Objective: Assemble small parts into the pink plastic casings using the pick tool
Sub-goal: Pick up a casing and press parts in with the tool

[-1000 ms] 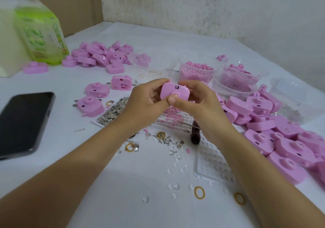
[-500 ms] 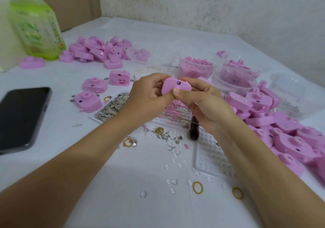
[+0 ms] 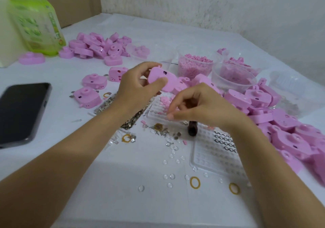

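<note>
Gripping a pink casing between thumb and curled fingers, the left hand holds it lifted above the middle of the tabletop. The casing is tilted, with a small dark window on its upper face. Just to its right and nearer me, the right hand hangs palm down with fingers curled, thumb and forefinger tips drawn close together; whether they pinch anything I cannot tell. Under those fingertips lies a clear pocketed tray with small pink parts scattered on it. A dark brown tool handle pokes out from beneath the right palm, and I cannot tell if the hand touches it. Both forearms reach in from the near edge.

A second clear tray sits toward the near right, a few rows of its pockets holding small metal rings. Behind the hands, a clear tub is filled nearly to the brim with tiny pink pieces. Beside it on the right, a wider clear bowl holds a shallower layer of pink bits. A heap of casings runs along the right edge. Another heap lies toward the far left corner by a green bottle. A dark phone rests at the left edge. Clear lenses and yellow rings are strewn close to the near edge.
</note>
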